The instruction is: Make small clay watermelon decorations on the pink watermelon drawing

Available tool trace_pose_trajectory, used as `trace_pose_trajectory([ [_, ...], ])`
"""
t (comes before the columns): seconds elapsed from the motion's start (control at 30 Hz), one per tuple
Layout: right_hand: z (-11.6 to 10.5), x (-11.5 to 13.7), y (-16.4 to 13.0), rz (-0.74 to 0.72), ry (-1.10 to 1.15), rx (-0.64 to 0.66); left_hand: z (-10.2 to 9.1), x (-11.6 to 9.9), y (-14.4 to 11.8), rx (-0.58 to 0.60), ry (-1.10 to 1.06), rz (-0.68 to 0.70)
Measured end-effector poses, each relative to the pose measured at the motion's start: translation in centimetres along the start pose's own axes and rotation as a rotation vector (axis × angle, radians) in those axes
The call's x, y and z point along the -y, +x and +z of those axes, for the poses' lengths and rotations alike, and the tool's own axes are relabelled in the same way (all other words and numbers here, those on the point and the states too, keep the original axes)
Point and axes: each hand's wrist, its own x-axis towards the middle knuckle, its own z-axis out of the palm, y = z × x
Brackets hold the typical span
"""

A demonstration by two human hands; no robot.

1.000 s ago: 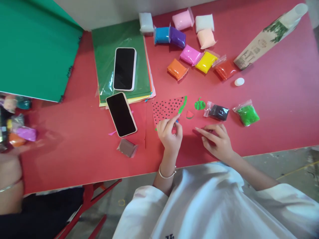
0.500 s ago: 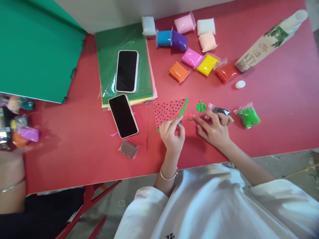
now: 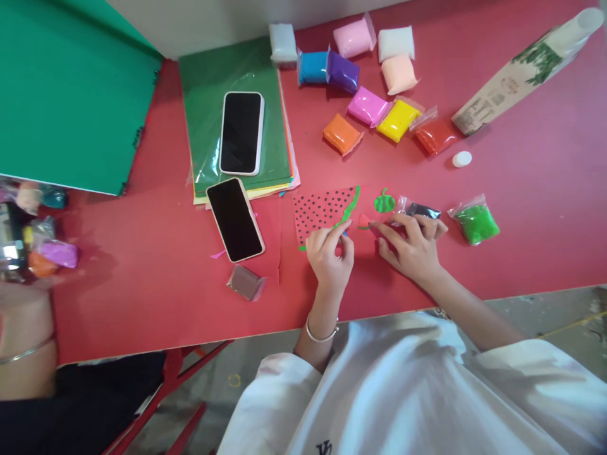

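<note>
While the left hand [image 3: 329, 256] is parked over the near right edge of the dotted melon slice [image 3: 318, 212], the fingers are curled in, with the thumb and index close together. A bit of something blue [image 3: 345, 233] pokes out by those fingertips, but honestly I can't tell if it's being pinched or just lies behind them. The dotted melon slice is flat on the red table [image 3: 165, 303], red with black spots and a wavy green rind, so I'll place everything else from that. Just right of it is the small melon slice [image 3: 363, 220], and the index fingertip of the right hand [image 3: 412, 249] looks to be touching that one's edge. That hand's fingers are loosely spread, thumb away from the index, and I can't see it gripping anything. Also right of the dotted slice, a little past the small one, sits a striped round green melon [image 3: 384, 202]. Further right comes the black packet [image 3: 422, 209], partly hidden by the right hand's fingers, then the green packet [image 3: 478, 223] well apart. Beyond the dotted slice you've got the orange packet [image 3: 342, 134], with the yellow packet [image 3: 399, 120] farther right. Left of it lies a phone [image 3: 236, 219], and nearer the person on that same side is the brown packet [image 3: 245, 282]. Way off left of the slice, there's another person's forearm [image 3: 28, 373].
</note>
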Motion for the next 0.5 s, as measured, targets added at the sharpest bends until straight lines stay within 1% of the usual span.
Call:
trace_pose_trajectory([
  [0.1,0.04,0.13,0.18,-0.051,-0.038,-0.032,0.07,0.04,-0.04,0.008,0.002,0.012],
  [0.3,0.03,0.23,0.50,-0.068,-0.053,-0.001,0.29,0.04,-0.16,0.030,0.008,0.034],
  [0.4,-0.11,0.03,0.58,-0.056,0.003,-0.045,0.39,-0.13,-0.22,0.060,0.004,0.058],
  [0.5,-0.39,-0.12,0.91,0.006,0.116,-0.124,0.35,-0.41,-0.18,0.106,-0.088,0.041],
])
